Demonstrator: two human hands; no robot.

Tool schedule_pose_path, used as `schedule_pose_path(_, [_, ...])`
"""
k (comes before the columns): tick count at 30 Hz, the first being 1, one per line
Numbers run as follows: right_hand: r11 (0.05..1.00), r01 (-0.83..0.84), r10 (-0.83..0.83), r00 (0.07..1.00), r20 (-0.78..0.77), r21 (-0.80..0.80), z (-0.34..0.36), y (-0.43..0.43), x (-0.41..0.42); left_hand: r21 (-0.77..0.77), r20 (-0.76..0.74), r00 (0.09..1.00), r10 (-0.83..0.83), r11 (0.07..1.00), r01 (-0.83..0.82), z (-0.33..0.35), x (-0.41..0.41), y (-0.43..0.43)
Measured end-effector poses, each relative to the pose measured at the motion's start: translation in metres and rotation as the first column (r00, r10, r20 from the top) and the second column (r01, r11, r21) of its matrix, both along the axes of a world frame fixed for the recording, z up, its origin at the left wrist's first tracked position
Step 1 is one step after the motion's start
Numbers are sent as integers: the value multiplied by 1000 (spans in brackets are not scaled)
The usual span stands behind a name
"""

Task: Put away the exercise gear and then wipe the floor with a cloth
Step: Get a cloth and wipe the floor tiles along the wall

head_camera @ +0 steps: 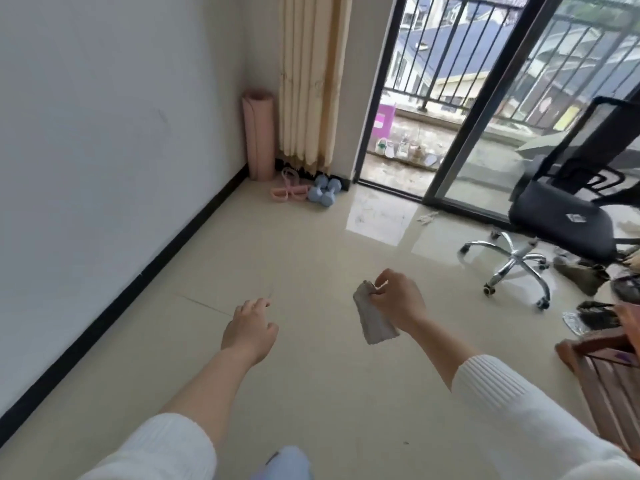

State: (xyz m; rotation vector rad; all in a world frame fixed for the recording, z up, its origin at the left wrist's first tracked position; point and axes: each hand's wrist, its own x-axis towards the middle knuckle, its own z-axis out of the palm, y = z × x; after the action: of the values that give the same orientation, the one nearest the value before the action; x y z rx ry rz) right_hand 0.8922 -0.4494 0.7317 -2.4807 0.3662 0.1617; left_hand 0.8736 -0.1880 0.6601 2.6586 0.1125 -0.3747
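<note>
Cloth in hand, gear stowed in the corner

Head view: the right hand [398,299] pinches a grey cloth [374,318] over the tiled floor [311,375]; the left hand [247,332] hangs empty, fingers relaxed. Rolled mat [259,133], resistance band [289,188] and dumbbells [323,192] sit by the curtain [311,81].

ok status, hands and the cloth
Right hand grips grey cloth; left hand open, holding nothing. Rolled mat, dumbbells in far corner. Office chair off to right.

Pink rolled mat [258,135], 2 pale blue dumbbells [324,193], grey cloth [374,318], cream floor [304,258]
</note>
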Motion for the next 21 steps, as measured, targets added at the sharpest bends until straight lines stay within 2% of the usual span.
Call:
schedule_pose_path(5, [981,-187,190,980,-59,43,-19,14,140,9,-56,993,105,994,-104,-31,104,8])
schedule_pose_path(12, [931,-353,364,919,-149,98,-68,58,364,-54,-155,906,393,913,-405,-93,278,17])
schedule_pose_path(17, [922,-339,378,892,-247,185,-111,77,490,-113,-209,857,472,858,-500,-122,375,3])
schedule_pose_path(21, [902,-374,420,876,-238,218,-157,104,560,-167,-224,803,553,790,-590,-160,433,0])
